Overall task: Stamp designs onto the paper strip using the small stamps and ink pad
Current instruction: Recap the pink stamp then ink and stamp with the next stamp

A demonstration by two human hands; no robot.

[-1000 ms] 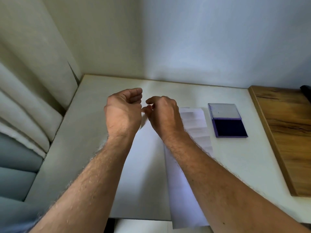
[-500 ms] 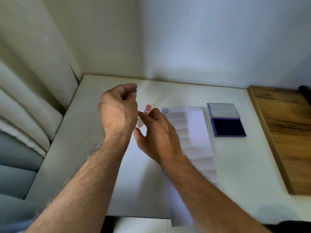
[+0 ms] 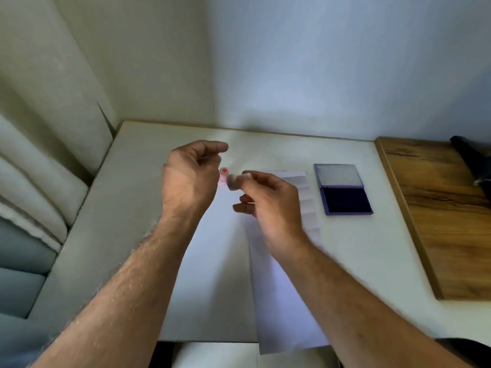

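Two hands are raised above a pale worktop, close together but not touching. The left hand is seen from the back, with its fingers curled inward; whether anything is held inside them cannot be told. The right hand is blurred, and a small greyish stamp is pinched between its thumb and forefinger, the other fingers being loosely bent below. Just beyond the gap between the two hands, a small pink stamp is seen upright; whether it rests on the worktop or is touched by the left hand cannot be told. A long white paper strip, creased across at its far end, is laid on the worktop beneath the right hand and forearm, with its near end hanging past the worktop's edge. A wider white sheet lies under the hands, to the left of the strip. To the right of the right hand, well apart from it, an open purple ink pad is set flat, lid back. Farther right, a wooden board adjoins the worktop.
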